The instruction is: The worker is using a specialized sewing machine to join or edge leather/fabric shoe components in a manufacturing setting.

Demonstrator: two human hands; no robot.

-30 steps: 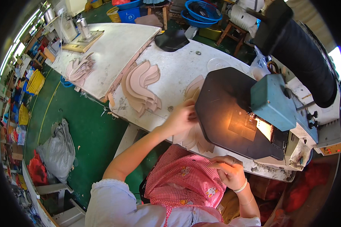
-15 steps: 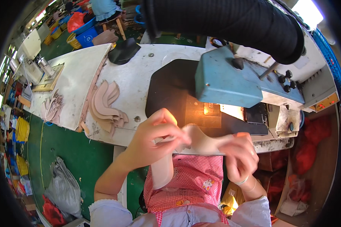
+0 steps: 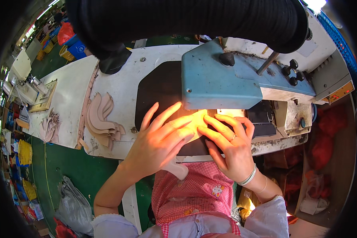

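A curved pale beige strip of sheet material [image 3: 177, 169] lies partly on the machine's bed, lit bright yellow at its far end. Its other end hangs over the front edge. My left hand [image 3: 156, 141] has its fingers spread across the strip, covering its middle. On the strip's right side rest the fingertips of my right hand [image 3: 235, 150], stretched out and apart. Just beyond the fingertips is the blue machine head [image 3: 222, 89], over a dark plate [image 3: 151, 89] with a brown ridged patch. Neither hand grips anything.
Similar pale curved pieces [image 3: 97, 123] are stacked left of the dark plate, with more [image 3: 50, 126] on the side table. A thick black hose [image 3: 186, 22] arches above the machine. Right of it stands a control box [image 3: 334, 83]. A grey plastic bag [image 3: 74, 206] lies on the green floor.
Both hands have moved forward from the table's front edge onto the bed. The strip, held up between them before, now lies under their fingers in the light; my fingers have spread.
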